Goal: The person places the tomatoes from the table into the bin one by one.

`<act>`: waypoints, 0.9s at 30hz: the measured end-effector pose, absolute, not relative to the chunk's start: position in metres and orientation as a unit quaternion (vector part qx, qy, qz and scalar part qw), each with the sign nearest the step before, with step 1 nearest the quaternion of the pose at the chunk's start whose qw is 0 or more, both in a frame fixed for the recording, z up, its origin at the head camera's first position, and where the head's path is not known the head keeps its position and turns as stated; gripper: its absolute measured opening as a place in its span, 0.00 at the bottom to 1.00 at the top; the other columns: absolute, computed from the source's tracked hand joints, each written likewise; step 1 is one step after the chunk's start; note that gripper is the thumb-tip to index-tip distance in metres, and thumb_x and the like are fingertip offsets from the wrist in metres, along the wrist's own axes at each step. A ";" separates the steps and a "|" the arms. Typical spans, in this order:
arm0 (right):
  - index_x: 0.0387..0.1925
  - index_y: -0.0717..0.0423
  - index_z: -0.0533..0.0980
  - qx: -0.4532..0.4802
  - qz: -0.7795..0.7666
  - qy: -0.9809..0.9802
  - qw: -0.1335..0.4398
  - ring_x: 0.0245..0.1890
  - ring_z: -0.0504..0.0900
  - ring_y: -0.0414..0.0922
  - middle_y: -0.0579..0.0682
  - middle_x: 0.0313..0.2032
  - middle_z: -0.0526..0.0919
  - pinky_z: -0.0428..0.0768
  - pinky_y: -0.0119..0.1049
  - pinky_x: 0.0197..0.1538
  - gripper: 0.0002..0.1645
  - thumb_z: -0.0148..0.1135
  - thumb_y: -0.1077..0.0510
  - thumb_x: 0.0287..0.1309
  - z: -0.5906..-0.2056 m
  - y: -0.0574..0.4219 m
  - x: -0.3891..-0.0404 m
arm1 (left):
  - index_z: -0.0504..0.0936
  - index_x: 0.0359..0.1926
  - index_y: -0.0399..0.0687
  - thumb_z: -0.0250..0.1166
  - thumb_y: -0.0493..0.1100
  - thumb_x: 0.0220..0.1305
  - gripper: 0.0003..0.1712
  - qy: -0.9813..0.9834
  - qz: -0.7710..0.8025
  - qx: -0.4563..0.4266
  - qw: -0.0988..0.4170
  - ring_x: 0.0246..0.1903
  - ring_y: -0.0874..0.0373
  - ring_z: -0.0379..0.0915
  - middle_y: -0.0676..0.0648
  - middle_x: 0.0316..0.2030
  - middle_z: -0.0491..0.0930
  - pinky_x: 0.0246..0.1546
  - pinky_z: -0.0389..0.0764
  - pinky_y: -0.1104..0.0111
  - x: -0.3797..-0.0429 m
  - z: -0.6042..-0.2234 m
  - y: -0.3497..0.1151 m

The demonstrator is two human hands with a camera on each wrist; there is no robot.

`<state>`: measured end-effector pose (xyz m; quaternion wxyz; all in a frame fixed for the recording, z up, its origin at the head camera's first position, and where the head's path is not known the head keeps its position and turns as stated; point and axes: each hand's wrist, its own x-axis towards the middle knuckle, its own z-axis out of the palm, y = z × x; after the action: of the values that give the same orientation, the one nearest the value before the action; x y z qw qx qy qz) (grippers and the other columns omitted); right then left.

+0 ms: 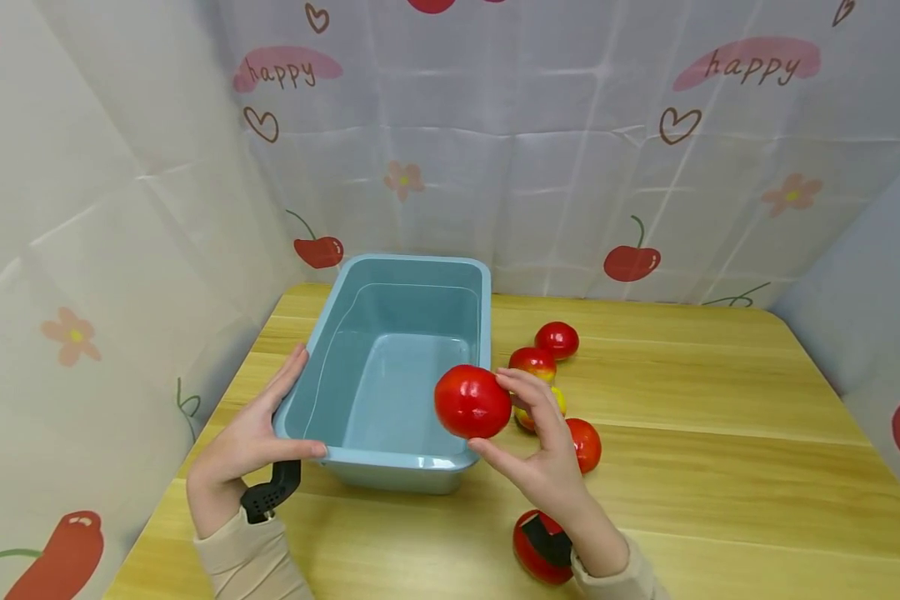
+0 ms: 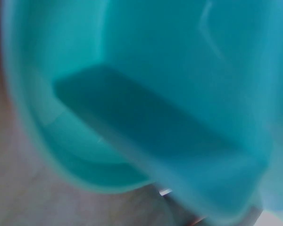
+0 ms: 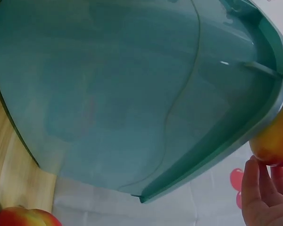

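My right hand (image 1: pixel 551 458) holds a shiny red apple (image 1: pixel 472 402) between thumb and fingertips, over the near right corner of a light-blue plastic bin (image 1: pixel 397 459). Yellow shows on the apple's lower side in the right wrist view, where the bin's rim hides part of it. At the bin's near left corner is my left hand (image 1: pixel 251 437), thumb along the front rim and fingers against the left side, gripping it. No fruit lies on the visible bin floor. The left wrist view is blurred and mostly filled by the bin.
Right of the bin, several red and yellow fruits (image 1: pixel 557 340) lie on the wooden table (image 1: pixel 720 450). One red fruit (image 1: pixel 528 554) sits near my right wrist, partly covered by a black piece. A printed white curtain (image 1: pixel 540 183) hangs behind the table and along its sides.
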<state>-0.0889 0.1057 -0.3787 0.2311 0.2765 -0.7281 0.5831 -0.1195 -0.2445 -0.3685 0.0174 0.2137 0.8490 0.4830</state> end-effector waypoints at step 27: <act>0.60 0.61 0.67 0.324 0.516 -0.752 0.251 0.60 0.68 0.50 0.58 0.59 0.70 0.68 0.40 0.59 0.40 0.68 0.45 0.51 -0.379 0.102 -0.088 | 0.44 0.74 0.57 0.77 0.38 0.41 0.65 0.848 0.484 0.216 0.018 0.70 0.53 0.36 0.58 0.73 0.39 0.55 0.53 0.80 -0.120 -0.368 -0.245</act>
<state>-0.0883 0.1018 -0.3792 0.2506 0.3245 -0.7523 0.5157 -0.1199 -0.2451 -0.3677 0.0183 0.2159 0.8477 0.4842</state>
